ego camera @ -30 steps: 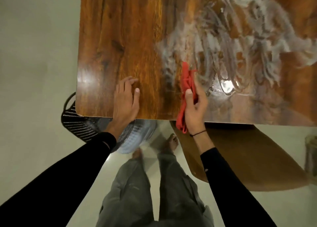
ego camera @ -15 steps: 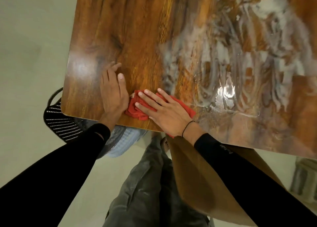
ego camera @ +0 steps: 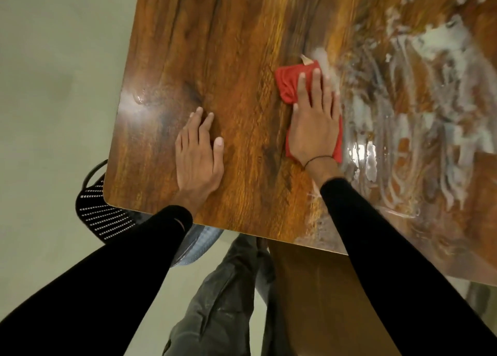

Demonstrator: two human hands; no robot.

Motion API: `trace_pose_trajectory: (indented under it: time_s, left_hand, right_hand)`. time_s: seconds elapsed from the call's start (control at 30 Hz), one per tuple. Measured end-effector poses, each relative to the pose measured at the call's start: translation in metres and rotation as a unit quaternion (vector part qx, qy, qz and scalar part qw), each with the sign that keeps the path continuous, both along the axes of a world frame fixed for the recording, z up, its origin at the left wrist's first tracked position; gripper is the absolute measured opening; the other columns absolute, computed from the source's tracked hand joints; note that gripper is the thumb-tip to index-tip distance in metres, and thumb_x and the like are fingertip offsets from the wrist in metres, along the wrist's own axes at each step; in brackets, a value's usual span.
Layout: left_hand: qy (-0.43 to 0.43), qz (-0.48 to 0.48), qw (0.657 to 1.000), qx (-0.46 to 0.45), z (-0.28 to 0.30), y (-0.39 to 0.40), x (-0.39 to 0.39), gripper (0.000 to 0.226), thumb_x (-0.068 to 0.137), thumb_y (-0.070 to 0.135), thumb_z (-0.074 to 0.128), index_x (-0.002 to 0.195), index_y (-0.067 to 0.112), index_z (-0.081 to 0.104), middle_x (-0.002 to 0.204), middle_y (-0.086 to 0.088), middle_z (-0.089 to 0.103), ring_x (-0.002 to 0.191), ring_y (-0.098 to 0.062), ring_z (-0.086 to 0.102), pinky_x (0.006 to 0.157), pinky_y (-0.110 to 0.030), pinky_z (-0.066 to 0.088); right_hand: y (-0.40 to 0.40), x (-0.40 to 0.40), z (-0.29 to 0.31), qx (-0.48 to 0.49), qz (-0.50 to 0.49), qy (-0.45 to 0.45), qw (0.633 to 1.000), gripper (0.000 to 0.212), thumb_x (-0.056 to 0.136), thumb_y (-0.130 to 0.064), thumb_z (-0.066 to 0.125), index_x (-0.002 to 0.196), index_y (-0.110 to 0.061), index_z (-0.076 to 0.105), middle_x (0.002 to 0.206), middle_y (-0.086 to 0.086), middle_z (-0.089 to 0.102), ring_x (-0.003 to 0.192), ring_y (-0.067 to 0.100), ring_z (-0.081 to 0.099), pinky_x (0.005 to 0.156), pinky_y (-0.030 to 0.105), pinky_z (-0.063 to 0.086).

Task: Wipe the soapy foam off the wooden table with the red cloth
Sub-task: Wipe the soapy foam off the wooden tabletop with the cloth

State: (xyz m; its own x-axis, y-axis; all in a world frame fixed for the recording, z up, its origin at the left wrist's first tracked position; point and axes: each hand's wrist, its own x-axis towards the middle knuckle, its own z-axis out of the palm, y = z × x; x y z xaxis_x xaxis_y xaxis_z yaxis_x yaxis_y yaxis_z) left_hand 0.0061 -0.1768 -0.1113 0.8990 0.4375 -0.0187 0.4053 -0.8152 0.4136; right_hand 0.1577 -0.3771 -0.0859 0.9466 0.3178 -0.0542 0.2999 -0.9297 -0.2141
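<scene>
The right hand (ego camera: 316, 121) is lying flat with fingers straight, pressing the red cloth (ego camera: 289, 85) onto the wooden table (ego camera: 215, 46); it is not gripping the cloth, only pinning it under palm and fingers at the left border of the foam (ego camera: 419, 108). The left hand (ego camera: 199, 153) is resting open on dry wood at about nine o'clock from the cloth, bracing and holding nothing. The foam is spreading from three o'clock out to one o'clock of the cloth, in streaks and thicker white patches. To wipe well, the palm should probably be keeping even pressure, sweeping toward three o'clock in overlapping passes, and gathering suds instead of smearing them onto the dry side.
</scene>
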Motion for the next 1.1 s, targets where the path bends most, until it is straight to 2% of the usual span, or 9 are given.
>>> trace_pose_trajectory:
  time_s: [0.17,0.3,0.47,0.6,0.73,0.87,0.93,1.03,1.1]
  left_hand:
    - [0.015,-0.003,1.0,-0.001,0.003,0.001,0.001,0.065,0.115,0.052,0.038,0.17,0.017,0.035,0.18,-0.006,0.029,0.166,-0.026,0.029,0.134,-0.049,0.02]
    - [0.014,-0.001,1.0,0.001,0.005,0.0,0.001,0.063,0.114,0.046,0.039,0.168,0.015,0.038,0.179,-0.008,0.032,0.165,-0.029,0.03,0.133,-0.051,0.023]
    - [0.02,-0.004,1.0,0.015,0.002,0.001,0.0,0.065,0.115,0.051,0.032,0.17,0.017,0.036,0.181,-0.006,0.029,0.167,-0.027,0.028,0.133,-0.046,0.018]
    - [0.054,-0.009,0.998,0.008,0.005,0.0,0.001,0.069,0.115,0.06,0.023,0.173,0.024,0.029,0.183,-0.001,0.021,0.17,-0.024,0.021,0.136,-0.042,0.009]
    - [0.065,-0.04,0.997,0.006,0.014,-0.003,0.005,0.069,0.116,0.058,0.023,0.174,0.02,0.029,0.185,-0.002,0.017,0.172,-0.022,0.013,0.14,-0.042,0.004]
    - [0.03,-0.087,0.996,-0.005,0.025,-0.005,0.055,0.065,0.117,0.048,0.033,0.172,0.014,0.033,0.184,-0.006,0.019,0.172,-0.022,0.013,0.138,-0.036,0.003]
    - [0.023,-0.094,0.995,-0.013,0.028,-0.005,0.098,0.062,0.119,0.043,0.035,0.173,0.013,0.031,0.185,-0.007,0.018,0.172,-0.023,0.012,0.138,-0.039,0.006]
    - [0.026,-0.108,0.994,-0.007,0.021,0.002,0.14,0.06,0.121,0.038,0.033,0.174,0.013,0.028,0.185,-0.008,0.015,0.172,-0.023,0.009,0.14,-0.046,0.009]
    - [0.027,-0.084,0.996,0.002,0.013,0.007,0.144,0.06,0.12,0.039,0.029,0.175,0.014,0.026,0.185,-0.007,0.016,0.172,-0.022,0.01,0.14,-0.043,0.005]
  right_hand:
    - [-0.004,-0.072,-0.001,-0.002,-0.065,0.021,0.998,0.065,0.118,-0.032,0.028,0.18,-0.015,0.013,0.188,0.016,0.007,0.174,0.036,0.008,0.14,0.059,0.014]
    - [0.01,-0.101,-0.005,-0.021,0.065,0.037,0.997,0.07,0.115,-0.037,0.024,0.18,-0.016,0.01,0.188,0.017,0.003,0.175,0.035,0.003,0.141,0.059,0.012]
    - [0.042,-0.047,-0.014,-0.006,0.161,-0.007,0.987,0.067,0.116,-0.031,0.029,0.179,-0.013,0.015,0.187,0.019,0.008,0.174,0.036,0.006,0.141,0.058,0.01]
    - [0.068,0.02,-0.014,-0.004,0.14,-0.023,0.99,0.066,0.116,-0.028,0.036,0.179,-0.014,0.02,0.187,0.017,0.013,0.174,0.036,0.011,0.141,0.057,0.012]
    - [0.056,0.068,-0.004,-0.017,0.017,0.003,1.0,0.066,0.118,-0.03,0.03,0.18,-0.015,0.014,0.187,0.016,0.009,0.175,0.035,0.006,0.141,0.056,0.008]
    - [0.026,0.058,-0.004,0.006,-0.073,0.007,0.997,0.066,0.118,-0.03,0.03,0.18,-0.013,0.014,0.187,0.017,0.009,0.174,0.036,0.006,0.14,0.058,0.01]
    - [0.015,0.03,-0.005,0.009,-0.101,0.012,0.995,0.067,0.117,-0.032,0.028,0.18,-0.013,0.012,0.187,0.017,0.008,0.174,0.036,0.007,0.14,0.059,0.013]
    - [0.009,-0.014,-0.008,0.003,-0.04,0.016,0.999,0.068,0.116,-0.032,0.025,0.18,-0.014,0.011,0.188,0.016,0.006,0.175,0.035,0.005,0.14,0.059,0.014]
    - [0.007,-0.025,-0.011,-0.001,0.038,0.025,0.999,0.07,0.114,-0.034,0.024,0.18,-0.014,0.011,0.188,0.016,0.004,0.175,0.034,0.003,0.14,0.059,0.015]
